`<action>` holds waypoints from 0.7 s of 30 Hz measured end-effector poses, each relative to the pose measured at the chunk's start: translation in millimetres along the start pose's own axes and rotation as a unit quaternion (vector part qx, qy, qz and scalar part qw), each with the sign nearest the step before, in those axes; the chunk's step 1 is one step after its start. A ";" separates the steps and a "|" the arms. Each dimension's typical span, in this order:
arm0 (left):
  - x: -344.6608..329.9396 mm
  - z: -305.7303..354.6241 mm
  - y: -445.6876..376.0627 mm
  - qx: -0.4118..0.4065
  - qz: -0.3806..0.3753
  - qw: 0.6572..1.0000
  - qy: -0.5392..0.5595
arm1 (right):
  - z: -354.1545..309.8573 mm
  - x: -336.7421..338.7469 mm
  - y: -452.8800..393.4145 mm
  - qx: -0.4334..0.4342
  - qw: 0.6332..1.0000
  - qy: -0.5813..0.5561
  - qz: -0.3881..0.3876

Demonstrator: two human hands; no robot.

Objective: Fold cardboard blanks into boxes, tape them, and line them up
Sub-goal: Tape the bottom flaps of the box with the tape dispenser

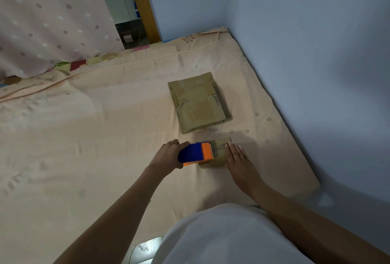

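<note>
While the left hand [168, 154] gripped the blue-and-orange tape dispenser [196, 154], fingers curled round its body, the right hand [237, 156] lay flat with straight fingers pressing on the small cardboard box [218, 154], which sat on the mattress [105, 116] near its right edge, toward the near corner. The dispenser's orange end touched the box's left side. Beyond it, closer to the far right corner, lay a stack of flat cardboard blanks [199, 105].

The box looked light and thin-walled, stiff along its creases but easy to crush (and the soft mattress would give under it), so flat pressure on top seemed wiser than a squeeze; it would likely slide unless held.

Much of the box was covered by the palm and the dispenser, so whether its flaps met, or any tape was on, could not be told. How many blanks were stacked was unclear too.
</note>
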State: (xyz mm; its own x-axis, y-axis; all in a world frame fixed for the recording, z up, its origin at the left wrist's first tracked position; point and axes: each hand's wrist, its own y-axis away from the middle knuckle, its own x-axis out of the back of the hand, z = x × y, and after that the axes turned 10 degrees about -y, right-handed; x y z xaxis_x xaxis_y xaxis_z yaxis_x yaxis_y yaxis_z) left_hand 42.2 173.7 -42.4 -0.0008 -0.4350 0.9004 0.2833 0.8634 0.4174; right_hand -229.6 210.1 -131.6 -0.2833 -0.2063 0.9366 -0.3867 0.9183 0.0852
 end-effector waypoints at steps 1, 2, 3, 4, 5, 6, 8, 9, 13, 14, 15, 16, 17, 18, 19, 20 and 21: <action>0.8 1.6 0.3 -0.004 0.002 1.000 -0.003 | -0.8 -0.8 0.3 -0.001 1.000 0.012 0.005; 1.9 3.0 0.3 -0.008 0.006 1.000 -0.008 | -1.6 -2.0 0.9 0.001 1.000 0.021 0.008; 3.3 3.5 0.3 -0.010 0.011 1.000 -0.011 | -2.0 -2.8 1.9 0.005 0.999 0.032 0.006; 5.2 3.6 0.1 -0.011 0.015 1.000 -0.013 | -1.9 -3.7 2.5 0.009 0.999 0.041 0.003; 7.2 3.2 -0.5 -0.011 0.018 1.000 -0.014 | -1.4 -4.6 2.9 0.009 0.999 0.046 -0.002; 9.4 2.9 -1.2 -0.011 0.020 1.000 -0.016 | -1.2 -4.5 2.6 0.006 0.999 0.050 -0.008; 14.7 3.2 -1.9 -0.014 0.023 0.999 -0.026 | -2.3 -2.7 0.7 -0.006 0.998 0.051 -0.028; 17.1 3.6 -2.3 -0.016 0.024 0.999 -0.031 | -3.1 -1.8 -0.3 -0.012 0.998 0.045 -0.038; 22.8 5.1 -2.3 -0.025 0.031 0.998 -0.046 | -7.2 5.1 1.7 -0.023 0.998 0.017 -0.064; 23.9 5.6 -1.8 -0.027 0.031 0.998 -0.047 | -7.4 6.4 1.9 -0.026 0.997 0.008 -0.070; 24.3 5.6 -1.7 -0.030 0.030 0.998 -0.049 | -8.0 7.6 2.2 -0.031 0.997 0.004 -0.075; 24.7 5.8 -1.7 -0.032 0.028 0.998 -0.052 | -8.0 8.4 2.6 -0.033 0.996 0.005 -0.080; 25.3 6.1 -1.4 -0.033 0.024 0.998 -0.053 | -8.1 9.2 3.1 -0.035 0.996 0.005 -0.084; 25.7 6.3 -1.1 -0.034 0.019 0.998 -0.054 | -6.9 7.7 3.1 -0.034 0.996 0.004 -0.081; 25.3 6.0 -1.2 -0.033 0.016 0.998 -0.053 | -6.3 7.4 3.1 -0.033 0.996 0.004 -0.077; 24.2 5.1 -1.3 -0.032 0.012 0.998 -0.053 | -6.2 7.9 2.7 -0.035 0.996 0.007 -0.077; 23.3 4.6 -1.2 -0.031 0.009 0.998 -0.052 | -6.5 9.2 2.4 -0.039 0.996 0.010 -0.076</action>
State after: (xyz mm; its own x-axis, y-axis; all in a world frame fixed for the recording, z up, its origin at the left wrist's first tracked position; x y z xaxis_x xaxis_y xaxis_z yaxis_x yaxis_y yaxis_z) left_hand 37.4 163.8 -21.3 -0.0949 -0.3884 0.9166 0.3429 0.8517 0.3964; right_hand -227.5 212.6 -120.5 -0.2088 -0.3399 0.9170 -0.3549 0.9001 0.2528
